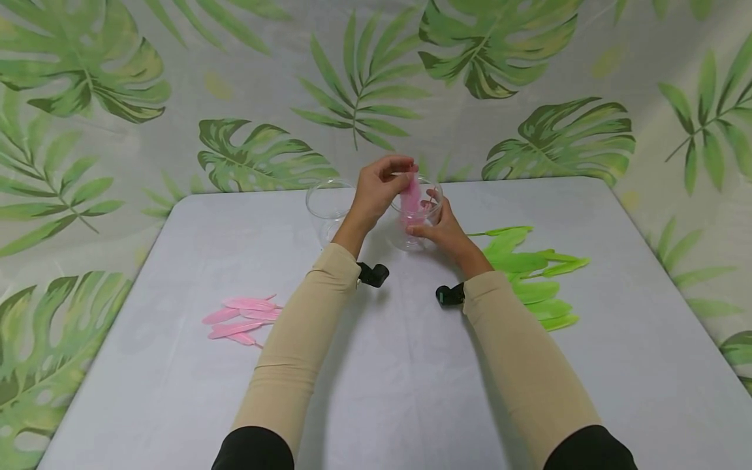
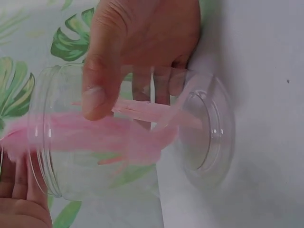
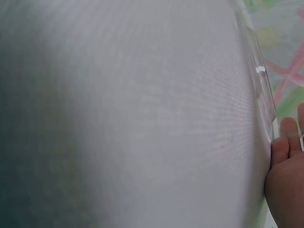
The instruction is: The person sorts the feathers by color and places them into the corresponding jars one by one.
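Observation:
A clear plastic jar [image 2: 71, 183] with pink feathers [image 2: 90, 133] inside stands at the back middle of the table. My right hand [image 1: 443, 228] grips the jar's side, its thumb in front and its fingers behind. At the rim, my left hand [image 1: 378, 192] pinches the upper end of a pink feather [image 1: 411, 192] that reaches down into the jar. Lower feather tips lie near the jar's bottom in the left wrist view. The right wrist view catches only part of the right hand [image 3: 287, 180] and the jar's edge.
A second clear jar [image 1: 330, 202] stands just left of the first. Several loose pink feathers [image 1: 243, 320] lie at the left, partly behind the left sleeve. Several green feathers [image 1: 529, 264] are spread at the right, by the right forearm. White cloth [image 1: 393, 378] covers the table.

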### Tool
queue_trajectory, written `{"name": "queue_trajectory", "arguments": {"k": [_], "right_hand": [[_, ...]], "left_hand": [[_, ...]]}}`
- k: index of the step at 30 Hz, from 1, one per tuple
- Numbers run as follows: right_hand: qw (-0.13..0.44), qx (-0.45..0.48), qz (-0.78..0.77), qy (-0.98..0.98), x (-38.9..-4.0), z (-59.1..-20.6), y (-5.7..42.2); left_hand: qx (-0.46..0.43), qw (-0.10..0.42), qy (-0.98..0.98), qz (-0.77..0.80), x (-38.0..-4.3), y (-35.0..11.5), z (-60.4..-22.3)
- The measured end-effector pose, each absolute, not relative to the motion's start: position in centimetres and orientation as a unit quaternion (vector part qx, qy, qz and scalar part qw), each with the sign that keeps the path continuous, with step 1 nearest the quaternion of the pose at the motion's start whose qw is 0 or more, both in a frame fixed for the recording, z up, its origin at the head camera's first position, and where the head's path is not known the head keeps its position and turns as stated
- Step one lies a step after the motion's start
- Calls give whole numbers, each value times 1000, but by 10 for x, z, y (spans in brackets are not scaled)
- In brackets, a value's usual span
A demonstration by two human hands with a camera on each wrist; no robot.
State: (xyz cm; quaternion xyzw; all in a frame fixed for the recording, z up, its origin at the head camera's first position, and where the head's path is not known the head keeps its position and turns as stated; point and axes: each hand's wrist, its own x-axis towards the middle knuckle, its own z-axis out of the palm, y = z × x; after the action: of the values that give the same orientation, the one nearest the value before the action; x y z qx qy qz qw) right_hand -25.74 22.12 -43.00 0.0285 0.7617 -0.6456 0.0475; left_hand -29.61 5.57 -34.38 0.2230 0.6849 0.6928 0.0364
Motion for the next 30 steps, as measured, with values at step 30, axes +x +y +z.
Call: {"name": "queue_trajectory", "arguments": {"k": [30], "right_hand": [[46,9,-628,777,-258,-428,226]], "left_hand": [[314,57,738,595,-258,2,-323]]}}
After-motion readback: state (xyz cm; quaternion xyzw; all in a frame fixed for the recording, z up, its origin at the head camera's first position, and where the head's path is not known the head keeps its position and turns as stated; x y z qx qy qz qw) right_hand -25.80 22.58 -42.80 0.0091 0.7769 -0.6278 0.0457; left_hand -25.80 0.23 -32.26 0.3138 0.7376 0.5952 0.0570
